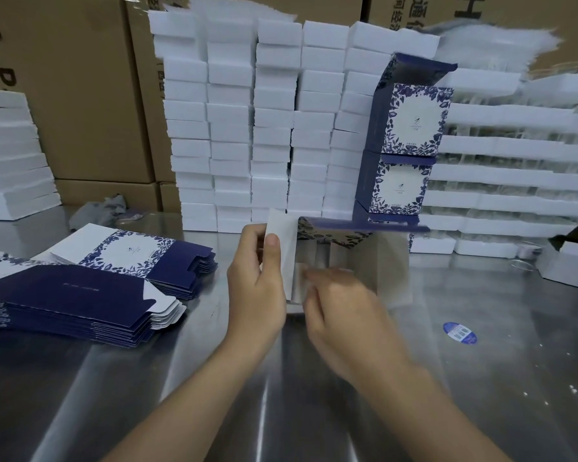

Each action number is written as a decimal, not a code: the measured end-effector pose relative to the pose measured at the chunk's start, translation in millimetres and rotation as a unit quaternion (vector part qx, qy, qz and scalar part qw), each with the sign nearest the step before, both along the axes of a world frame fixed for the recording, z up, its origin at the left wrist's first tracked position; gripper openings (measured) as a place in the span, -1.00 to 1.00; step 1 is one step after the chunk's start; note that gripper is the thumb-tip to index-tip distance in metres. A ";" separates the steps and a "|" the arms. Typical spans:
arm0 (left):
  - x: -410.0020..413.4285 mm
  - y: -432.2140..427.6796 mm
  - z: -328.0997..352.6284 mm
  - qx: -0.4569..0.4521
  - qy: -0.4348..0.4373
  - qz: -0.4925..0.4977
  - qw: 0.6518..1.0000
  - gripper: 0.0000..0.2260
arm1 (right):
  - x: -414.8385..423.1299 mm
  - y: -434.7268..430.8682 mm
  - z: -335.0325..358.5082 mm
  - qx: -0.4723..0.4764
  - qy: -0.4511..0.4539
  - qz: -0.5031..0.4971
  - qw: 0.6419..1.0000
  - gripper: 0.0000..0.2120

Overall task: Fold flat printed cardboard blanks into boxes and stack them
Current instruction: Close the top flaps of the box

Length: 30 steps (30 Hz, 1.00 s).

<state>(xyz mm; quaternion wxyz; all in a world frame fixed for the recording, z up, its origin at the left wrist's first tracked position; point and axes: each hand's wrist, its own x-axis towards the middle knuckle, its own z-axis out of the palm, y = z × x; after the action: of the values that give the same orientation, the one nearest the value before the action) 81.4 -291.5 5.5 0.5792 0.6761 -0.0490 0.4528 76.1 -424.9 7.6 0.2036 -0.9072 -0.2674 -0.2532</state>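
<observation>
A half-formed box stands open toward me on the steel table, its pale inside showing. My left hand grips the box's left white flap, thumb on its face. Blurred by motion, my right hand reaches into the box's opening; whether it holds anything cannot be told. Two folded blue-and-white printed boxes are stacked upright behind it, lids open. Flat printed blanks lie in fanned piles at the left.
White foam blocks form a wall behind the work spot, with more at both sides. Brown cartons stand at the back. A blue oval sticker lies on the steel table to the right.
</observation>
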 end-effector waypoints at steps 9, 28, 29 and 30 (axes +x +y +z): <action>-8.5 -19.5 -1.5 0.016 -0.026 -0.056 0.998 -0.83 | 14.0 -15.7 1.4 0.060 0.168 -0.057 0.982 -0.70; -23.7 -39.6 -6.6 -0.021 -0.024 -0.134 0.991 -0.85 | 34.1 -35.4 4.5 0.021 0.351 0.051 0.935 -0.53; -23.6 -39.8 -6.7 -0.023 -0.024 -0.132 0.991 -0.85 | 33.7 -35.7 4.6 0.016 0.344 0.049 0.938 -0.53; -22.9 -39.9 -7.1 -0.025 -0.023 -0.131 0.991 -0.86 | 33.1 -35.4 4.8 0.021 0.336 0.046 0.941 -0.53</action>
<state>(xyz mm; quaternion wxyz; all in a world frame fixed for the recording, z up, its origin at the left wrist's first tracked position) 58.6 -331.5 -1.6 0.6491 0.6381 -0.1390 0.3900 109.2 -460.4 12.4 0.3120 -0.9218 -0.2190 0.0703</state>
